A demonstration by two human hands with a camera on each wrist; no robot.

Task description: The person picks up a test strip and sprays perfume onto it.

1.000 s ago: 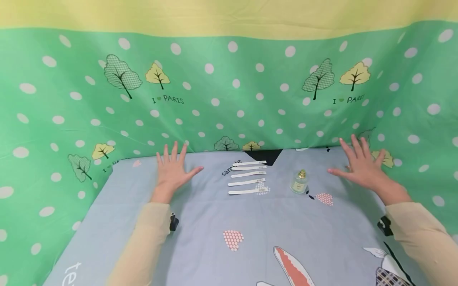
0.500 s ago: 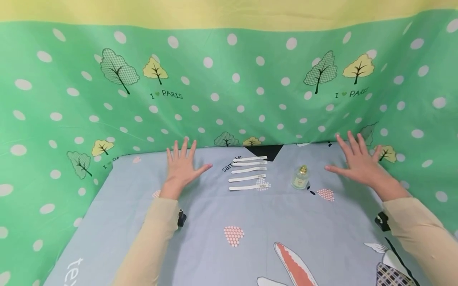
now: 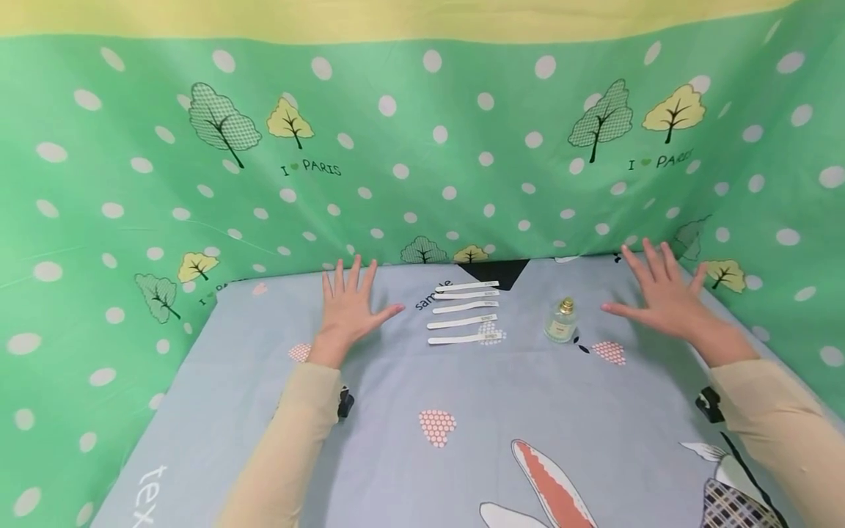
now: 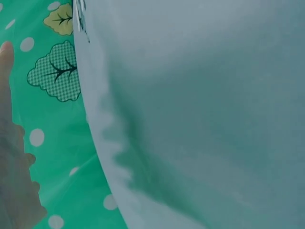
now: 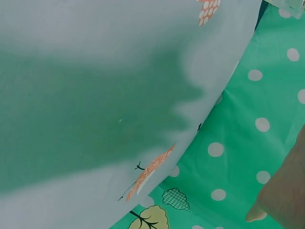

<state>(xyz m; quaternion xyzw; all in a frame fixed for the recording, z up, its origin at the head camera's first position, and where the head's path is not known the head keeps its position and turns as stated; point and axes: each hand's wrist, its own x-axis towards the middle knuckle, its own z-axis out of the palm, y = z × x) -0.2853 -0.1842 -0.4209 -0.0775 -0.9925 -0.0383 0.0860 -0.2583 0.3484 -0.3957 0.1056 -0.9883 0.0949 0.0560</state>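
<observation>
In the head view, several white paper strips (image 3: 463, 323) with small print at their right ends lie roughly parallel, one behind another, on the grey-blue cloth. To their right stands a small glass perfume bottle (image 3: 560, 324) with a gold top, upright and pale green. My left hand (image 3: 348, 312) hovers left of the strips, fingers spread, holding nothing. My right hand (image 3: 667, 297) hovers right of the bottle, also spread and without anything in it. In the left wrist view, part of the left hand (image 4: 14, 167) shows at the edge; in the right wrist view, part of the right hand (image 5: 283, 191).
A grey-blue printed cloth (image 3: 383, 455) covers the surface. A green dotted curtain (image 3: 370, 154) rises along its back and both sides. Dark wrist devices sit under both sleeves.
My left hand has shifted right, closer to the strips. The right hand has hardly moved. The head view has tilted slightly; strips and bottle stay in place on the cloth.
</observation>
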